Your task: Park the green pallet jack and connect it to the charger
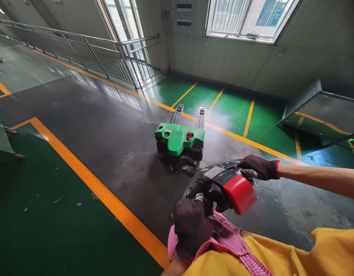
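You are gripping the tiller head [219, 184] of a green pallet truck [179, 138] with both gloved hands. Your left hand [191, 226] is wrapping the near grip, fingers [199, 197] curled shut around it, knuckles toward the camera. Your right hand [259, 167] is closing on the far grip, fingers folded over it; the forearm is reaching in bare from the right edge. Both gloves are dark knit; the right one is showing a red cuff.

The tiller head is sitting between your hands, black with a grey panel on top and a large red pad [240, 193] facing you. The handle shaft running down to the truck is mostly hidden behind the head, so the joint is hard to make out.

The truck is standing on the floor [107, 130] well ahead of you, on the dark worn strip, forks [200, 117] pointing away toward the far wall. A red button [189, 134] is showing on its green cover.

An orange line [87, 178] is running diagonally along the floor to your left, bordering green paint. A railing [107, 57] is standing at upper left, a window [247, 17] at upper right. Your yellow top [294, 253] and pink checked sleeve [231, 241] are filling the bottom edge.
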Demonstrator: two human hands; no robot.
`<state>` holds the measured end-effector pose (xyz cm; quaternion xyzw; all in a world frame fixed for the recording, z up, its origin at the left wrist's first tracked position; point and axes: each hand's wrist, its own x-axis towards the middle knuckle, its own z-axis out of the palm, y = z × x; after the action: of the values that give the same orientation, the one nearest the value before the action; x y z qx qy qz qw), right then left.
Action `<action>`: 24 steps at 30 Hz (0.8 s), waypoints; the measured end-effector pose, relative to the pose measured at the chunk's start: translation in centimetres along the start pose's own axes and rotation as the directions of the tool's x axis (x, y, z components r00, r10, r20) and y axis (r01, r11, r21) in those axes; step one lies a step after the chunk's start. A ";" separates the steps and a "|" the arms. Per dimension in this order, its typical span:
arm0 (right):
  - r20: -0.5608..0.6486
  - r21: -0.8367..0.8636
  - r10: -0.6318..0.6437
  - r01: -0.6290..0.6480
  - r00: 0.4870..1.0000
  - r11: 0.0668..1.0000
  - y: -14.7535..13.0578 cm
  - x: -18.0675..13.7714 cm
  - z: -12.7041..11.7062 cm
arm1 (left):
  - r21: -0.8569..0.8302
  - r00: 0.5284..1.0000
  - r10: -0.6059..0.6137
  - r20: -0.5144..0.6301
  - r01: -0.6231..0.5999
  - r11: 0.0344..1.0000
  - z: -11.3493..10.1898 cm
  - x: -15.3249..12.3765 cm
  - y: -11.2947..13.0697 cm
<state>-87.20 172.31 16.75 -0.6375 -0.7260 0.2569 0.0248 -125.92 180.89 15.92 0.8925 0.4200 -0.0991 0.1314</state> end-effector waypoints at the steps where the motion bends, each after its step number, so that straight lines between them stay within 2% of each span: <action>1: -0.015 0.000 0.015 -0.015 1.000 1.000 -0.1 0.9 -0.5 | -0.046 0.999 -0.013 0.033 0.014 0.999 -0.9 0.9 -0.7; 3: -0.051 0.003 0.048 -0.048 0.998 0.999 -0.3 2.9 -1.4 | -0.112 0.999 0.016 0.038 -0.011 0.994 -2.8 2.8 -2.2; 7: -0.088 0.025 0.096 -0.094 0.992 0.995 -0.4 7.0 -2.7 | -0.133 0.996 0.072 -0.052 -0.078 0.988 -5.4 6.8 -5.4; 13: -0.135 0.009 0.135 -0.135 0.982 0.991 0.5 13.9 -4.7 | -0.121 0.996 0.057 -0.061 -0.065 0.991 -8.5 13.3 -10.7; 16: -0.152 0.018 0.149 -0.148 0.977 0.989 0.3 17.8 -6.7 | -0.098 0.990 0.046 -0.134 -0.060 0.993 -9.7 16.8 -13.6; 19: -0.119 0.073 0.178 -0.170 0.977 0.983 -0.1 21.9 -8.9 | -0.093 0.979 0.060 -0.196 -0.079 0.993 -10.4 20.6 -16.6; 22: -0.102 0.101 0.202 -0.192 0.974 0.976 0.0 26.2 -11.0 | -0.081 0.981 0.061 -0.183 -0.077 0.994 -11.8 25.1 -19.6; 24: -0.129 0.097 0.205 -0.194 0.970 0.976 0.3 29.2 -12.5 | 0.031 0.982 0.094 -0.166 -0.090 0.995 -13.6 28.3 -21.3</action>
<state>-87.81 203.96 19.02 -0.7219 -0.6433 0.2436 0.0756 -123.81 218.73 17.39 0.9176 0.3866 -0.0225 0.0895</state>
